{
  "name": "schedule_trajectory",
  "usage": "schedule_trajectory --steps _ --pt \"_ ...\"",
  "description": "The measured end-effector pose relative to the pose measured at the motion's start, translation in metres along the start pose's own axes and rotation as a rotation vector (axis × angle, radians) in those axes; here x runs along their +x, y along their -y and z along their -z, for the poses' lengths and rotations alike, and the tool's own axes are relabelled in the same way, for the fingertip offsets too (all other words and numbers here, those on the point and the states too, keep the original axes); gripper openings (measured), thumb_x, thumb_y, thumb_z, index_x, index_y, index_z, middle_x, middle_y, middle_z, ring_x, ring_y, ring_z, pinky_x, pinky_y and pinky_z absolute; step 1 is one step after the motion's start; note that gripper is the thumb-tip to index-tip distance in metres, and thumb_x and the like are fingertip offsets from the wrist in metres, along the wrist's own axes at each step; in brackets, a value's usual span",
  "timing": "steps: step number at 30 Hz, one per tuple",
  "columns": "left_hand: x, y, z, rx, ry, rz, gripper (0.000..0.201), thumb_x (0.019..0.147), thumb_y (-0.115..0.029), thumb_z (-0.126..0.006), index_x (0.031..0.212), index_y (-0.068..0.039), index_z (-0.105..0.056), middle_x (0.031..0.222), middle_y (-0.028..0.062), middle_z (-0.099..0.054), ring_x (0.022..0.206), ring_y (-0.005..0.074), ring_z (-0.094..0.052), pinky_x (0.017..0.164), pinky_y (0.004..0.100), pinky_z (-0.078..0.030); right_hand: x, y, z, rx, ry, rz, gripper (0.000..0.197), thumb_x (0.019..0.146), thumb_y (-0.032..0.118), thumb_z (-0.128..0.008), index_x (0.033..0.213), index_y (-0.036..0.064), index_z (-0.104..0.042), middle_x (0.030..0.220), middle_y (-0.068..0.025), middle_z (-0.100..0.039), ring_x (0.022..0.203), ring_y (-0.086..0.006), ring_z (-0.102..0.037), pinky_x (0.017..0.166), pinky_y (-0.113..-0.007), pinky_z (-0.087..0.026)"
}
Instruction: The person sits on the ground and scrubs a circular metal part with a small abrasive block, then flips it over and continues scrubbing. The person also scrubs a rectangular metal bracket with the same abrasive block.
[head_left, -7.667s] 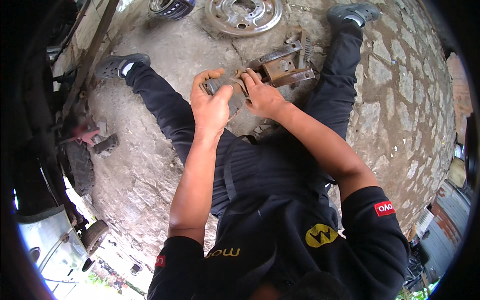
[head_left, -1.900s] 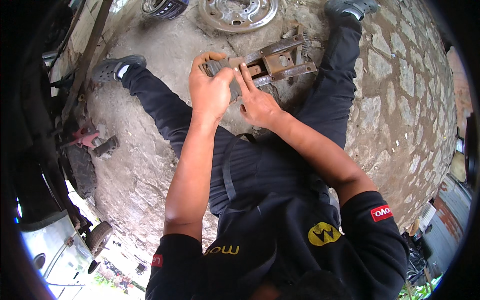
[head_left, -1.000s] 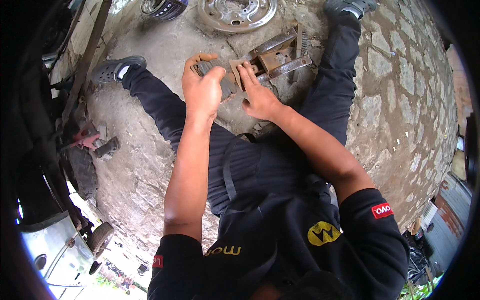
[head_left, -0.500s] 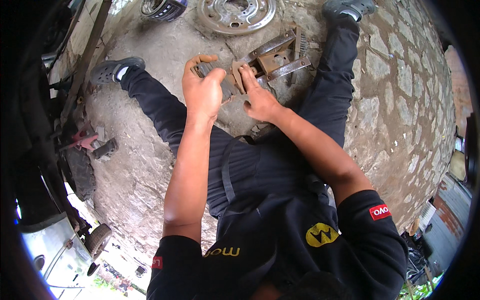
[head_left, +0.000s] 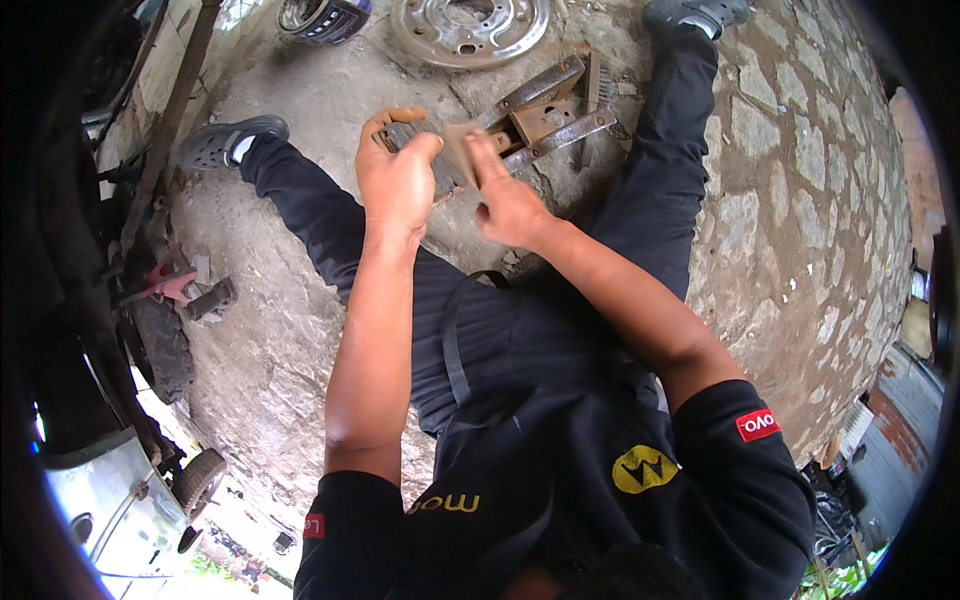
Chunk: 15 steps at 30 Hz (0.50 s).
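Observation:
My left hand (head_left: 396, 195) grips a dark grey, grooved block (head_left: 447, 172), with the thumb along its near side and the fingers curled over its far edge. Against the right side of that block, my right hand (head_left: 512, 208) presses a thin brown piece (head_left: 458, 143), smeared by motion; whether it is sandpaper or stiffer stock I cannot tell. Its index and middle fingers lie straight along the piece. Just beyond the right fingertips, a rusty metal frame (head_left: 542, 122) with two dark side bars rests on the ground.
Between my spread legs and beyond the hands lie a steel wheel rim (head_left: 425, 40) and a dark blue tub (head_left: 337, 20). A wire brush (head_left: 604, 88) is beside the frame. Vehicle parts line the left, with a red stand (head_left: 170, 280). Stone paving (head_left: 745, 220) spreads to the right.
Both hands have shifted slightly left with the block and the brown piece. The right fingers and the brown piece are now more blurred by motion.

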<state>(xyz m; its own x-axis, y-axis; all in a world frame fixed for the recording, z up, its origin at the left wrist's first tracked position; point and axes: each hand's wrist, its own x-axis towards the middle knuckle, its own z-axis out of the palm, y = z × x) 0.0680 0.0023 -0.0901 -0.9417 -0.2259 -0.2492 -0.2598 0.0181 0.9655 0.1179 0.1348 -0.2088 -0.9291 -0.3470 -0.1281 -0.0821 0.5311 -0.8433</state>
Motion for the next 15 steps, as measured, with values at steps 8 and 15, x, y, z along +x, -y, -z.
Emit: schedule_trajectory --steps 8,15 --pt "0.003 -0.005 -0.001 0.039 0.0 -0.012 0.03 0.077 0.001 -0.064 0.107 -0.001 -0.063 0.096 0.0062 -0.062 0.082 0.0138 -0.057 0.074 0.0263 -0.047 0.002 -0.004 -0.002 -0.003 -0.041 -0.033 0.104 0.076 0.005 -0.064 0.161 0.0029 -0.003 0.167 -0.0242 -0.004 0.132 -0.0423 -0.051 0.099 -0.045 -0.052" --pt "0.001 0.0 0.003 0.02 -0.017 0.013 0.031 0.076 0.001 -0.064 0.108 -0.001 -0.063 0.098 0.0068 -0.063 0.083 0.0141 -0.058 0.076 0.0272 -0.048 0.0 0.012 0.0 -0.04 0.045 0.047 0.105 0.076 0.004 -0.064 0.161 0.0042 -0.003 0.168 -0.0227 -0.004 0.133 -0.0419 -0.05 0.101 -0.046 -0.051"
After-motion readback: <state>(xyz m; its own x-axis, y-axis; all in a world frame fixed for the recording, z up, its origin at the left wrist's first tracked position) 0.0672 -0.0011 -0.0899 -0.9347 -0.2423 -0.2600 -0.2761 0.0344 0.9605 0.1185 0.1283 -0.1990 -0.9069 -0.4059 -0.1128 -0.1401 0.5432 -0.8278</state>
